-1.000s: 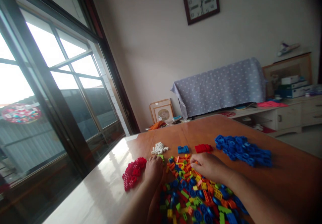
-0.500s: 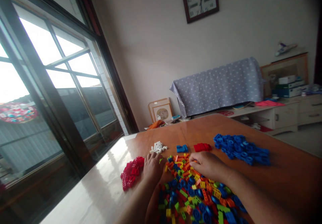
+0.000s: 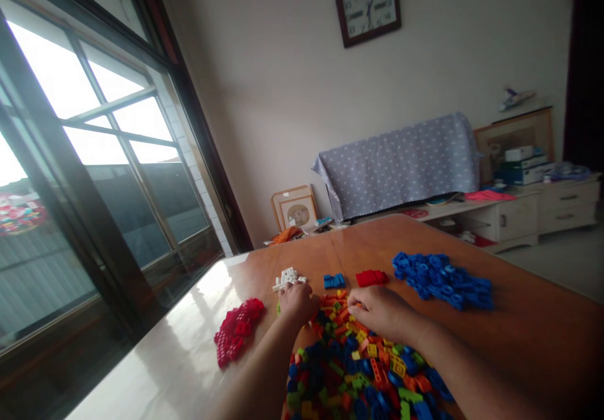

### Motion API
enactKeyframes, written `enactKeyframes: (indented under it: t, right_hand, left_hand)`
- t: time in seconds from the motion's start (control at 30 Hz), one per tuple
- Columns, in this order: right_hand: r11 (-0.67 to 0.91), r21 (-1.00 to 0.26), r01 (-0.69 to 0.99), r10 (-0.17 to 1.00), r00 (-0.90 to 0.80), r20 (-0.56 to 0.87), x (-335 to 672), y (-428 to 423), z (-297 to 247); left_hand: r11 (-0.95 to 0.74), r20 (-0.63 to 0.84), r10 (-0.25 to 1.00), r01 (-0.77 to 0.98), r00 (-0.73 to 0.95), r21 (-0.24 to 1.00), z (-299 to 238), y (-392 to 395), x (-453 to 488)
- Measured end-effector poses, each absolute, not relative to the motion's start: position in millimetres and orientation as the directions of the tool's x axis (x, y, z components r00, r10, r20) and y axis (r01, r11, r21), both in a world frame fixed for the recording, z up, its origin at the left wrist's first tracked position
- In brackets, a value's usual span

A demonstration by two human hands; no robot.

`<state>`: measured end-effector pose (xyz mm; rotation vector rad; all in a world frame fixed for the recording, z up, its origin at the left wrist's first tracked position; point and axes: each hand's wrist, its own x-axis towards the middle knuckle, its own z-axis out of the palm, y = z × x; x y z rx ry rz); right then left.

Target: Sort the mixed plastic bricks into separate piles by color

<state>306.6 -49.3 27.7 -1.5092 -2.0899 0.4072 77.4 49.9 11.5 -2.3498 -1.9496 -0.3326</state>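
Note:
Colourful toy building bricks (image 3: pixel 372 370) lie in a big mixed heap in front of me, in orange, yellow, green, blue and red. My left hand (image 3: pixel 298 302) is at the heap's far left edge, just in front of a small pile of white pieces (image 3: pixel 289 276). Its fingers are loosely bent and slightly blurred, with nothing visible in them. A bit of green brick (image 3: pixel 278 307) shows beside that hand. My right hand (image 3: pixel 380 310) is over the far right side of the heap, fingers curled in and pressed together; whatever they hold is hidden.
Sorted groups lie around the heap: pinkish-red pieces (image 3: pixel 239 332) at left, small blue bricks (image 3: pixel 334 280) and red bricks (image 3: pixel 372 278) behind, and a large blue pile (image 3: pixel 441 278) at right. The wooden table (image 3: pixel 533 338) ends before a low cabinet (image 3: pixel 514 222). Glass doors stand at left.
My left hand has shifted right, away from the pinkish-red pile towards the mixed heap, and its fingers are more bent. My right hand stays nearly in place. The view has shifted slightly.

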Motion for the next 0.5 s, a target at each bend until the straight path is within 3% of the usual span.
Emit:
enactKeyframes:
  t: [0.33,0.5]
  right_hand:
    - [0.328,-0.516,0.791,0.941,-0.227,0.250,307.0,-52.4,30.8]
    - [0.316,-0.519,0.794,0.946,-0.225,0.232,306.6,-52.5,32.0]
  left_hand:
    - [-0.203,0.199,0.962,0.976,0.185,0.074,11.0,48.1,89.6]
    - [-0.284,0.302,0.924,0.949,0.233,0.138,17.0,37.4,84.8]
